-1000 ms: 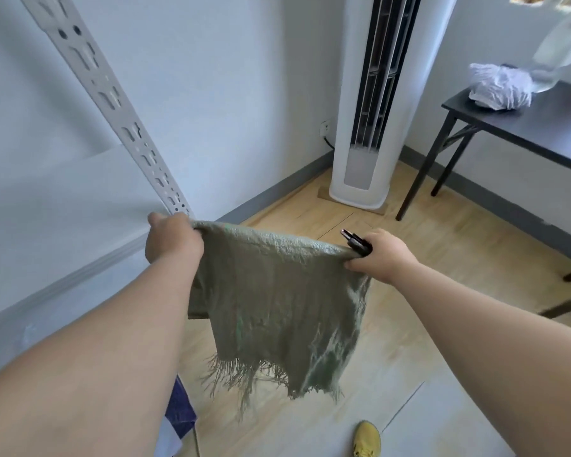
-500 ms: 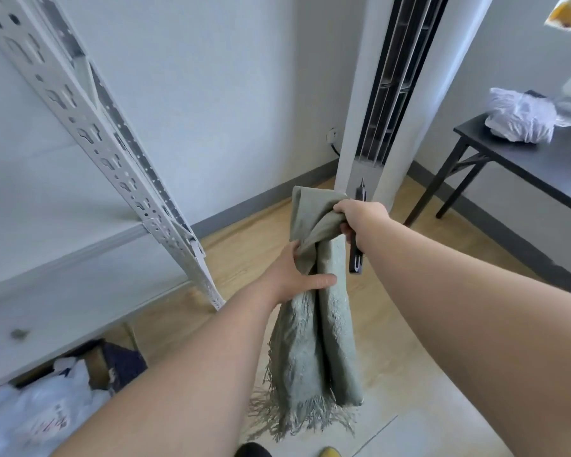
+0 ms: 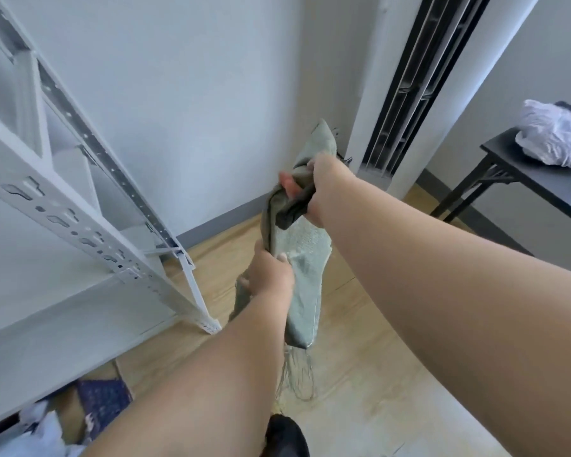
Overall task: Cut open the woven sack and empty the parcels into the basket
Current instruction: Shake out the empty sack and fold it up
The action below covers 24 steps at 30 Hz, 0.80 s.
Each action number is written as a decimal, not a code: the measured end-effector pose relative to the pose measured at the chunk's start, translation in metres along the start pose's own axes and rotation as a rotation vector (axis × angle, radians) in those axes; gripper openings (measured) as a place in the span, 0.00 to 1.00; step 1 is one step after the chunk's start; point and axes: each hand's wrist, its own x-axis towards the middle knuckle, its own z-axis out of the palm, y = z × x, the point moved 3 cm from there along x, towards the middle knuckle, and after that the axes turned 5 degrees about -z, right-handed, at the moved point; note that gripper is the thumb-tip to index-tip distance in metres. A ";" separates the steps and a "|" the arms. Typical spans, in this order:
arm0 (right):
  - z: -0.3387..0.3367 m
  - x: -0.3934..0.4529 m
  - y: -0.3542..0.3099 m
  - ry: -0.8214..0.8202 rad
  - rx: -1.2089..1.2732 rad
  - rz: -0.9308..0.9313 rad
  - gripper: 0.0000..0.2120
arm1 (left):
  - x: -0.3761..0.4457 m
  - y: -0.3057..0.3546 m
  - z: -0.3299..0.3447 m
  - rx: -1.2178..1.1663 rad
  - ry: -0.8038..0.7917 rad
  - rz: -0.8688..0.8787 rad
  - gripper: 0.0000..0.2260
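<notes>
Since 0.5 s ago left hand (image 3: pixel 271 278) slid lower down sack (image 3: pixel 302 258); right hand (image 3: pixel 323 189) clamps the top, both hands gripping, bunching the limp empty sack midair above floor (image 3: pixel 360 374) to stow

coarse woven matt green sack (image 3: pixel 305 258) with frayed threads, perforated painted metal rack (image 3: pixel 89 222), pale, seemingly wood-grain floor (image 3: pixel 360 374)

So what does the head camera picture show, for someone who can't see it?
Two bare hands fold up a limp green woven sack: the right hand grips its top, the left hand its middle. A white metal shelf stands at left.
</notes>
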 end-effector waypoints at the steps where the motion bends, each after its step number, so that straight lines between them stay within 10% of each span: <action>1: 0.005 0.006 -0.007 -0.021 0.024 0.007 0.11 | 0.017 0.008 -0.008 0.003 -0.007 0.015 0.14; 9: -0.026 0.065 -0.023 0.083 -0.363 -0.270 0.10 | 0.093 0.073 -0.049 -0.191 -0.199 0.198 0.14; 16: -0.083 0.125 0.006 0.300 -0.693 -0.265 0.17 | 0.123 0.103 -0.103 -0.686 -0.149 -0.061 0.03; 24: -0.074 0.149 0.030 -0.003 -0.691 -0.100 0.17 | 0.130 0.117 -0.155 -0.912 -0.118 -0.053 0.10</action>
